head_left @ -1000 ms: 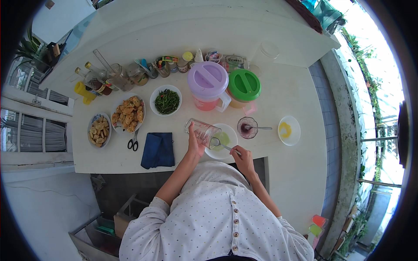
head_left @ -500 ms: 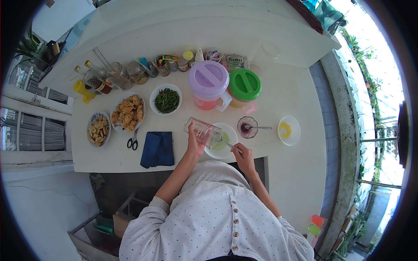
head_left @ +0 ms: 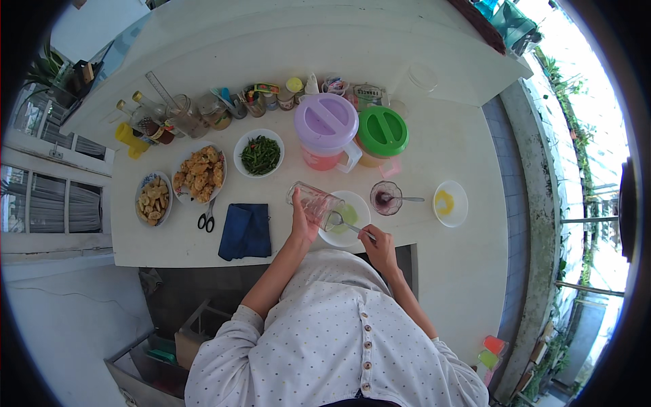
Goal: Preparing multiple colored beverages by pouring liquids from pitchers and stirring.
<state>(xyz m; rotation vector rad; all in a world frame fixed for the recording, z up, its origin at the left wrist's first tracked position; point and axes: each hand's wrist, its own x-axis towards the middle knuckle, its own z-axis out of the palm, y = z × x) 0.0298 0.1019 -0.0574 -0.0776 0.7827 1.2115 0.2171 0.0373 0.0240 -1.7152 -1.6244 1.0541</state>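
My left hand [head_left: 302, 222] is wrapped round a clear drinking glass [head_left: 314, 205], tilted nearly onto its side with its mouth toward the right. A metal spoon [head_left: 355, 229] is pinched by its handle in my right hand [head_left: 382, 249]. The spoon's head is at the glass's mouth; whether it is inside the rim I cannot tell. Beneath both lies a white bowl [head_left: 365, 209] with pale green contents, partly hidden by the glass. Just right of it stands a small glass dish [head_left: 386, 210] with something dark purple and a spoon in it.
Farther right is a white bowl [head_left: 460, 216] with yellow residue. Behind stand a purple-lidded pitcher [head_left: 326, 125] and a green-lidded pitcher [head_left: 383, 132]. Leftward are a bowl of green vegetables [head_left: 260, 156], a plate of fried food [head_left: 201, 174], scissors [head_left: 207, 218] and a folded blue cloth [head_left: 245, 232].
The spoon's head has shifted slightly left and nearer me at the glass's mouth. Both hands keep their grip, and the glass stays tilted in about the same place.
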